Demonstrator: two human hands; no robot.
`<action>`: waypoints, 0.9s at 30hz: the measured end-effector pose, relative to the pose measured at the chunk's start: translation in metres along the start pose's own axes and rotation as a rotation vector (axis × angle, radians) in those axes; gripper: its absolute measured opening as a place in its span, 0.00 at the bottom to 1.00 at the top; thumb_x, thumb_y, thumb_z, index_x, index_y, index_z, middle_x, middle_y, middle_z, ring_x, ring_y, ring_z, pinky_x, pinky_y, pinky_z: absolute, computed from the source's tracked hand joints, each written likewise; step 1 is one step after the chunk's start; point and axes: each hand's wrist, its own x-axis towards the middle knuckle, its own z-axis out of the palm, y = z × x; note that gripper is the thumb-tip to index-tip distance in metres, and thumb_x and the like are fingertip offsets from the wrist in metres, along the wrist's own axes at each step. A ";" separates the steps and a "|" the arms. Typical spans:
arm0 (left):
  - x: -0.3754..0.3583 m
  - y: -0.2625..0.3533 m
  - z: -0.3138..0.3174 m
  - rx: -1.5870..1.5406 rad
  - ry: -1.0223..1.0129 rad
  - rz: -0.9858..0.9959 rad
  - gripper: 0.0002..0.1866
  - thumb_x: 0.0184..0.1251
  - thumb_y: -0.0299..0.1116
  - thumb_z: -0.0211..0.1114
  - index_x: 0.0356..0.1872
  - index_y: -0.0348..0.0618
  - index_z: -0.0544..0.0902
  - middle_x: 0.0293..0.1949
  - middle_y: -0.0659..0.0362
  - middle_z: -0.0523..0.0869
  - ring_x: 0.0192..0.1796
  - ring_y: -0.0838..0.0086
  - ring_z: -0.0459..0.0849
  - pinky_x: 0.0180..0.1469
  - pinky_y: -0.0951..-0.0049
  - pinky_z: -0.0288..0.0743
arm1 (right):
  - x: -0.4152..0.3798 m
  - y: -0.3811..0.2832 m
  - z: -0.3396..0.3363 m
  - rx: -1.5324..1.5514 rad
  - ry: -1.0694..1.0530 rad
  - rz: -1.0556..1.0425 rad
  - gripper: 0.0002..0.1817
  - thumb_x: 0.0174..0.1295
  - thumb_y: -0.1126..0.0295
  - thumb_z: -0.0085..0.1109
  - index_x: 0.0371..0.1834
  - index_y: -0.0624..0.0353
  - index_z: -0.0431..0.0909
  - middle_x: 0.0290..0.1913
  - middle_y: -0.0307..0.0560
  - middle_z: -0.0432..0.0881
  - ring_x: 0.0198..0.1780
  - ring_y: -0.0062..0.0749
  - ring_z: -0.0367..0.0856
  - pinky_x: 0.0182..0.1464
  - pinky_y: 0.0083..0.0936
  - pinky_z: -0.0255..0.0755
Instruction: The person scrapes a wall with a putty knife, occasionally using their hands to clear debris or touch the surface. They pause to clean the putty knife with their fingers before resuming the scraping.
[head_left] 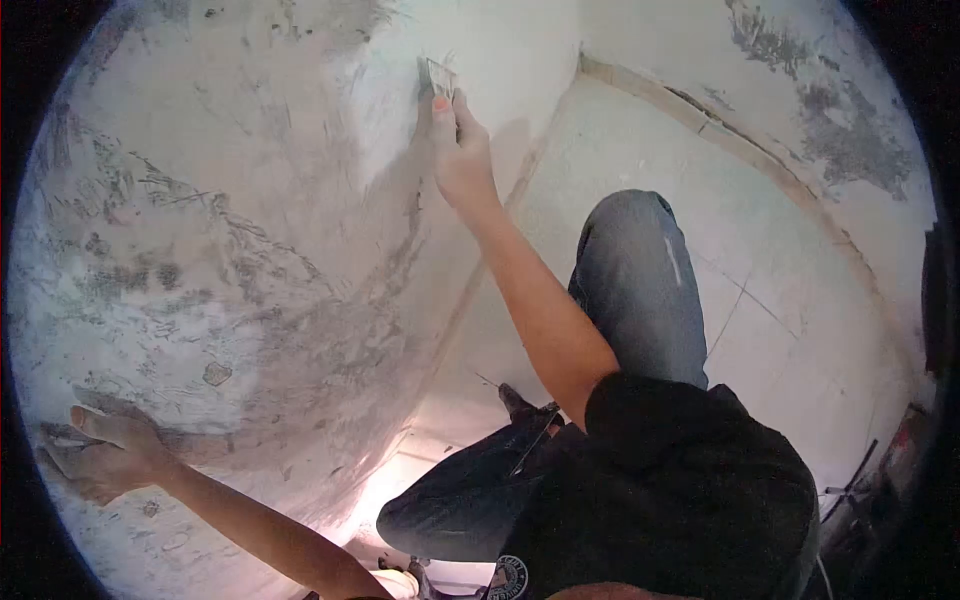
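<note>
My right hand (463, 155) is closed around a small scraper (441, 78), its flat blade against the upper part of the wall (300, 190). The wall's surface is patchy, with white smooth areas and grey rough marks. At the lower left, my left hand (108, 450) is against or very near the same wall, its fingers spread and nothing visible in it. A small grey patch (216, 374) shows on the wall above and to the right of my left hand.
My bent knee (640, 270) is over the pale tiled floor (770, 310). A second wall (830, 110) with dark rough patches curves along the right. Dark objects (890, 470) stand at the lower right. Bright light falls near the wall's foot.
</note>
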 end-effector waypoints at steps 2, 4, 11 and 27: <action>0.003 0.005 -0.003 -0.058 0.008 0.044 0.40 0.67 0.71 0.41 0.64 0.48 0.70 0.65 0.53 0.69 0.65 0.57 0.64 0.60 0.42 0.54 | 0.004 0.023 0.003 -0.007 0.088 -0.102 0.39 0.72 0.48 0.43 0.67 0.79 0.59 0.54 0.71 0.78 0.60 0.48 0.76 0.60 0.30 0.66; 0.005 0.003 0.000 -0.103 0.031 0.075 0.40 0.67 0.71 0.41 0.64 0.48 0.70 0.65 0.53 0.69 0.65 0.56 0.64 0.60 0.42 0.54 | 0.006 0.007 0.007 -0.008 0.163 -0.223 0.38 0.72 0.48 0.44 0.67 0.78 0.59 0.50 0.70 0.80 0.56 0.47 0.79 0.56 0.31 0.68; 0.005 0.004 0.000 -0.094 0.053 0.043 0.39 0.66 0.71 0.41 0.63 0.49 0.73 0.65 0.53 0.70 0.67 0.56 0.64 0.61 0.39 0.53 | 0.001 -0.013 -0.004 -0.038 0.001 -0.109 0.39 0.72 0.48 0.45 0.67 0.79 0.59 0.45 0.67 0.82 0.51 0.42 0.81 0.52 0.29 0.71; 0.004 0.012 -0.006 -0.072 0.064 0.072 0.36 0.68 0.68 0.44 0.62 0.49 0.73 0.61 0.53 0.72 0.61 0.54 0.68 0.60 0.48 0.56 | 0.001 0.001 0.002 0.024 0.066 -0.098 0.36 0.72 0.49 0.45 0.63 0.79 0.65 0.32 0.57 0.81 0.36 0.35 0.78 0.57 0.29 0.69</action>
